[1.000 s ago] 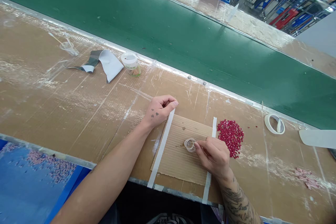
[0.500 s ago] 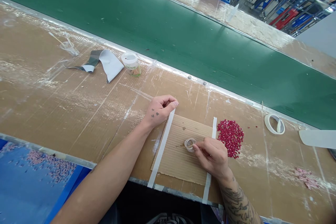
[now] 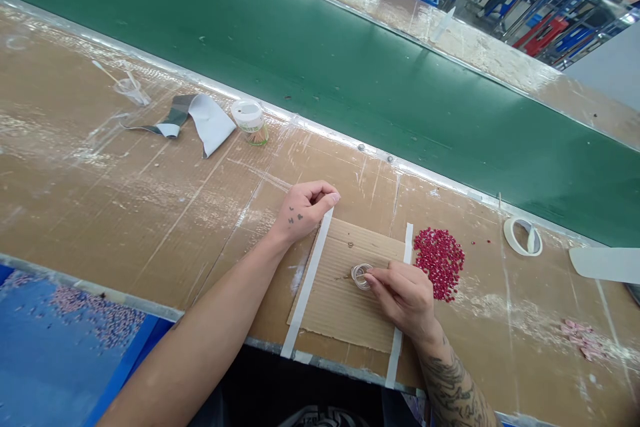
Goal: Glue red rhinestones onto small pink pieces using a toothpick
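My right hand point(image 3: 404, 293) is closed in a pinch at the rim of a small clear cup point(image 3: 356, 282). Between thumb and forefinger is a thin stick, apparently a toothpick point(image 3: 363, 274), its tip inside the cup. The cup stands on a square of corrugated cardboard point(image 3: 345, 320) with white tape strips along both sides. My left hand point(image 3: 307, 208) rests at the far left corner of that cardboard, thumb and forefinger pressed together; anything between them is too small to make out. Just right of the cardboard lies a pile of dark red beads point(image 3: 439, 263).
A tub of toothpicks point(image 3: 250, 123), a grey-and-white scrap point(image 3: 213, 125) and a plastic cup with swabs point(image 3: 131, 89) lie at the far left. On the right are a tape roll point(image 3: 510, 235) and pink pieces point(image 3: 583, 340). A green belt point(image 3: 330, 73) runs behind.
My right fingers have shifted slightly left over the clear cup, and the stick shows more plainly. Specks on the green belt have moved right. My left hand has stayed put.
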A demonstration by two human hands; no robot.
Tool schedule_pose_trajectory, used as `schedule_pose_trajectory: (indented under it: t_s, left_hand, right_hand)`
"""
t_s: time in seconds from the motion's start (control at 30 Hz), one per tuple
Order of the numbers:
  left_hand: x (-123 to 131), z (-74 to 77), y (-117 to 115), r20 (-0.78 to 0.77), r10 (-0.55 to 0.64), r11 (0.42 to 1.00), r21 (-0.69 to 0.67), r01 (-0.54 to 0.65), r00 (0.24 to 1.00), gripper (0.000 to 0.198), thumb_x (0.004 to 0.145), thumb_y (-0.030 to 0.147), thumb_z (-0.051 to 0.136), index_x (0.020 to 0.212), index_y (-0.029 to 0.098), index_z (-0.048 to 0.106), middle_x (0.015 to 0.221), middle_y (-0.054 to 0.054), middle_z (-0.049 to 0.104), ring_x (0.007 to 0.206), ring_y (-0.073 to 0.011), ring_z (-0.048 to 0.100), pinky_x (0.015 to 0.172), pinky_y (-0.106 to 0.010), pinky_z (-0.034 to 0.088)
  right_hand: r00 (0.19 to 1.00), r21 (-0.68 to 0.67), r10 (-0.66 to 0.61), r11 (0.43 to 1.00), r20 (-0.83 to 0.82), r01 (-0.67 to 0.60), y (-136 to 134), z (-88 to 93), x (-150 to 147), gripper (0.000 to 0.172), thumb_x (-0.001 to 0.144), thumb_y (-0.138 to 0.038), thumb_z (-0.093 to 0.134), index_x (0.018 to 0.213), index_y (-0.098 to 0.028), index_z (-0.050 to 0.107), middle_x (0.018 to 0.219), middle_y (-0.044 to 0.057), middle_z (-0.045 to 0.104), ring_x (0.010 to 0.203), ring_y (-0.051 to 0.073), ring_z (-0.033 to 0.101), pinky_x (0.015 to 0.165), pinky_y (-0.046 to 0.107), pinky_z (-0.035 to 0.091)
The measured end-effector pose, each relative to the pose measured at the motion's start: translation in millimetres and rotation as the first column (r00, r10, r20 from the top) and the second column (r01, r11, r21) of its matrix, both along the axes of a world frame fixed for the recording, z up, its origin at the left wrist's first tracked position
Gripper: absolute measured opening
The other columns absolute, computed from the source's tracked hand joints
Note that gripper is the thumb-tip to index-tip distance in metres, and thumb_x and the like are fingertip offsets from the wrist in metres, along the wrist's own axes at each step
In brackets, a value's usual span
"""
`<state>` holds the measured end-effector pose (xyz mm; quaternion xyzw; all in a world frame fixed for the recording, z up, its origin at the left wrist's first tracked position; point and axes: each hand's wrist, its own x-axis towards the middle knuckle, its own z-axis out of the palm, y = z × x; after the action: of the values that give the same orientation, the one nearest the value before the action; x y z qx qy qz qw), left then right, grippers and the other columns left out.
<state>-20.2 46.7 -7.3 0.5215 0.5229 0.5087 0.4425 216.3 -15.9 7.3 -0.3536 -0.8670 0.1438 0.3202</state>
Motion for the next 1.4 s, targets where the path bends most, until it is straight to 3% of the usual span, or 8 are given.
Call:
schedule_pose_trajectory:
  t_s: [0.73,1.13,1.4]
  left_hand:
    - [-0.4,-0.6,0.2,-0.007,0.004,1.0,0.002,-0.004,1.0,0.024,0.08,0.036,0.061,0.067,0.016,0.066,0.055,0.002,0.052,0.053,-0.0119,0.041,0.051,-0.026,0.031]
    - [-1.1,-2.4,0.0,-0.002,0.005,1.0,-0.006,-0.005,1.0,0.023,0.08,0.036,0.062,0.069,0.016,0.067,0.057,0.001,0.052,0.054,-0.012,0.041,0.052,-0.026,0.031]
    - [-0.2,-0.3,0.3,-0.005,0.0,1.0,0.0,0.0,1.0,0.024,0.08,0.036,0.061,0.068,0.016,0.066,0.056,0.001,0.052,0.053,-0.0121,0.041,0.052,-0.026,0.031]
  right_hand:
    - [1.0,0.1,0.002,0.995,0.015,-0.004,-0.2,-0.6,0.8,0.017,0.096,-0.011,0.061,0.08,-0.017,0.064,0.056,-0.005,0.041,0.05,0.01,0.036,0.05,0.028,0.026]
    - [1.0,0.063,0.028,0.998,0.005,-0.029,-2.1,1.8,-0.6,0.028,0.094,-0.009,0.058,0.07,-0.021,0.051,0.057,-0.006,0.037,0.051,0.01,0.032,0.051,0.028,0.023]
    - [1.0,-0.024,0.01,1.0,-0.009,-0.01,-1.2,1.9,-0.9,0.024,0.098,-0.015,0.056,0.074,-0.02,0.057,0.055,-0.006,0.046,0.048,0.009,0.04,0.049,0.025,0.029]
